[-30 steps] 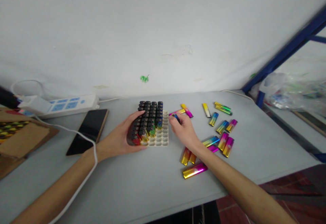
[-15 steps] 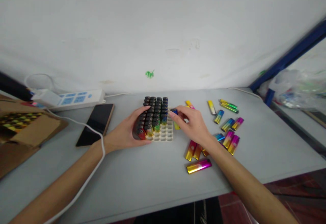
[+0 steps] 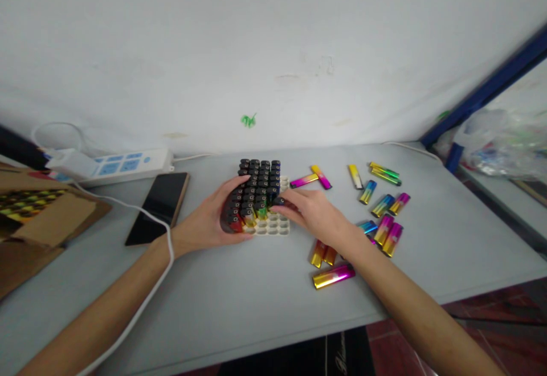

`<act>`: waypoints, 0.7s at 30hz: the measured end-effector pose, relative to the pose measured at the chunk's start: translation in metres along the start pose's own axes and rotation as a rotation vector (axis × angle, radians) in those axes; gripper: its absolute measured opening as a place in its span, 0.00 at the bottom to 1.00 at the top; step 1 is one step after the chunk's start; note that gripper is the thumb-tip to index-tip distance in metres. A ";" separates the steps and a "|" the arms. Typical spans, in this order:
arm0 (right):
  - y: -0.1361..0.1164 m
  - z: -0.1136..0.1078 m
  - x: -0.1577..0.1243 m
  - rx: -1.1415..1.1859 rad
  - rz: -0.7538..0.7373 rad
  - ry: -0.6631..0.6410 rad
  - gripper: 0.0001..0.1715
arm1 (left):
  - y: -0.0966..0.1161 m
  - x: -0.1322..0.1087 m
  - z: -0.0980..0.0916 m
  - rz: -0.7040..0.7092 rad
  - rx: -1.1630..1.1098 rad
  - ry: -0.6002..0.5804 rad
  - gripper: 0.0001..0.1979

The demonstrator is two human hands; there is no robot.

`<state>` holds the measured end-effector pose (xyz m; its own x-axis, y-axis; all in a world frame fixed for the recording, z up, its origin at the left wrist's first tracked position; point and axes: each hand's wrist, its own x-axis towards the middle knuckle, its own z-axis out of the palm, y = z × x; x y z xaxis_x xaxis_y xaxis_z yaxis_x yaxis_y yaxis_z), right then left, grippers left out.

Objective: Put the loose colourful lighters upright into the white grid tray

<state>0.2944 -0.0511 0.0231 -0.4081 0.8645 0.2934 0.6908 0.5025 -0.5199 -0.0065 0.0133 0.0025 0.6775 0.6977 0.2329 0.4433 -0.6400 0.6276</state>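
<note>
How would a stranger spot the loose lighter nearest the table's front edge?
Find the grey table, then the lighters scattered right of the white tray. Nearest the front edge is the gold-and-magenta lighter. It lies nearly sideways, gold end left, whereas the orange-gold pair just behind it points away from the viewer.

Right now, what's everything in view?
Tray: one, cream, centre
Tray lighters: dozens, black tops, in tray
Loose lighters: roughly fifteen, multicoloured, right
Phone: one, black, left
Power strip: one, white, back left
Plug: one, white, on strip
Box: one, brown, leftmost
Cables: several, white, left and back
Bags: unclear count, transparent, rightmost
Frame: one, blue, right
Table: one, grey, beneath
Wall: one, white, behind
Floor: one, red, below
Left hand: one, bare, around tray's left
Right hand: one, bare, pinching lighter
</note>
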 end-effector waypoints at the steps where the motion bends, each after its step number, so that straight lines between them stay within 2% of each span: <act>1: -0.002 0.000 0.002 -0.024 0.004 -0.010 0.18 | 0.002 0.000 0.000 -0.014 0.002 -0.009 0.62; 6: -0.008 -0.002 0.013 -0.086 0.051 -0.044 0.16 | 0.004 0.000 -0.002 -0.065 0.000 -0.040 0.62; 9: -0.003 -0.006 0.011 0.014 0.057 -0.074 0.19 | 0.005 0.000 -0.002 -0.082 -0.008 -0.049 0.64; 13: 0.015 -0.020 0.003 0.155 0.061 -0.093 0.20 | 0.010 0.001 -0.005 -0.082 0.041 -0.067 0.57; 15: 0.027 -0.032 -0.002 0.127 0.092 -0.028 0.19 | 0.012 0.001 -0.006 -0.084 0.052 -0.069 0.56; 17: 0.042 -0.048 -0.008 0.023 0.171 0.093 0.19 | 0.010 0.001 -0.005 -0.092 0.048 -0.068 0.56; 21: 0.075 -0.083 -0.025 -0.286 0.445 0.320 0.15 | 0.001 -0.001 -0.003 -0.108 0.042 -0.060 0.59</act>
<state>0.4059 -0.0337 0.0435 0.1246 0.9295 0.3470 0.9044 0.0374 -0.4251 -0.0086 0.0131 0.0054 0.6577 0.7437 0.1196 0.5389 -0.5755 0.6151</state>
